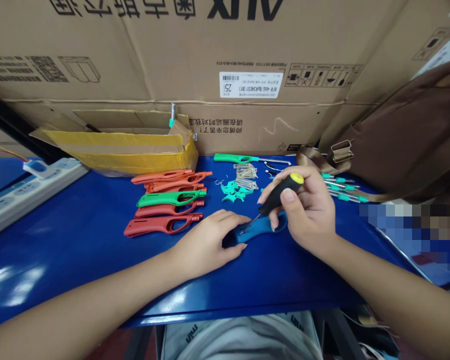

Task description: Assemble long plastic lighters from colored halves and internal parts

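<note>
Blue casing [259, 229], one: lying low over the counter [108, 272], right in front of me, its looped end pointing to my right. Whether it is resting on the surface, I cannot tell.

Left hand [212, 242], grip clamped on the casing: thumb is pressing the near side, fingers are pressing the far side, toward its left end.

Right hand [311, 212], grip clamped on the screwdriver [279, 196], black with a yellow cap: the shaft is slanting down to the casing. What the tip is meeting: too small to make out.

Method, by my judgement: the shaft is leaning well over, so bringing the handle nearer upright should be seating the tip more squarely. Pressure should be running along the shaft, firm and even. Left fingers are lying near the tip, where a slip could be catching them; a brace farther back would be safer.

Stock alongside: red and orange casings [144, 228] and one green casing [155, 199] are lying in a row to the left; teal pieces [230, 190] are lying in a heap beyond the work.
</note>
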Action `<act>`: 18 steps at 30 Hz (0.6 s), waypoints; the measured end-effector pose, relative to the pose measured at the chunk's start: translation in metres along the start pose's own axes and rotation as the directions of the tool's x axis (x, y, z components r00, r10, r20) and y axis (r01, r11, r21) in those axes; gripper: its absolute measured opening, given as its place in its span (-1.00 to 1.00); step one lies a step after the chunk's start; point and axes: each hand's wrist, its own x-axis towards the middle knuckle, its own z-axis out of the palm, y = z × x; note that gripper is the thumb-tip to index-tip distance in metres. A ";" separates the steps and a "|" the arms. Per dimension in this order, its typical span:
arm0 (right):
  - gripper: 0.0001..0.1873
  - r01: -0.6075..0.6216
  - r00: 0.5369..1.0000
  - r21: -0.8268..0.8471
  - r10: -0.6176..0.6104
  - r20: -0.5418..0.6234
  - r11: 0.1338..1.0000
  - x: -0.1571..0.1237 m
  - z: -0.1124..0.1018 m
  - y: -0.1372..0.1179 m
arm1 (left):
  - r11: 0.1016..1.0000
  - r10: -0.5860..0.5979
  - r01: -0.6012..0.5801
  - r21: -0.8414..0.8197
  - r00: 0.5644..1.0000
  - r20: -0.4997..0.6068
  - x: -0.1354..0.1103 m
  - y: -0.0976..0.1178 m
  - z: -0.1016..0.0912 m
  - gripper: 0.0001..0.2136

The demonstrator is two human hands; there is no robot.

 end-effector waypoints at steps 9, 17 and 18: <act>-0.77 -0.024 1.000 0.002 0.024 0.014 1.000 -0.003 0.001 0.000 | 1.000 0.008 -0.008 0.001 1.000 -0.005 0.000 0.001 0.000 -0.64; -0.81 -0.007 0.999 0.023 0.005 0.050 1.000 -0.004 0.000 0.002 | 1.000 0.014 -0.014 -0.001 1.000 -0.015 0.000 0.000 0.001 -0.64; -0.81 -0.005 0.999 0.024 0.004 0.053 1.000 -0.005 0.000 0.002 | 1.000 0.012 -0.012 -0.004 1.000 -0.017 0.000 0.000 0.001 -0.65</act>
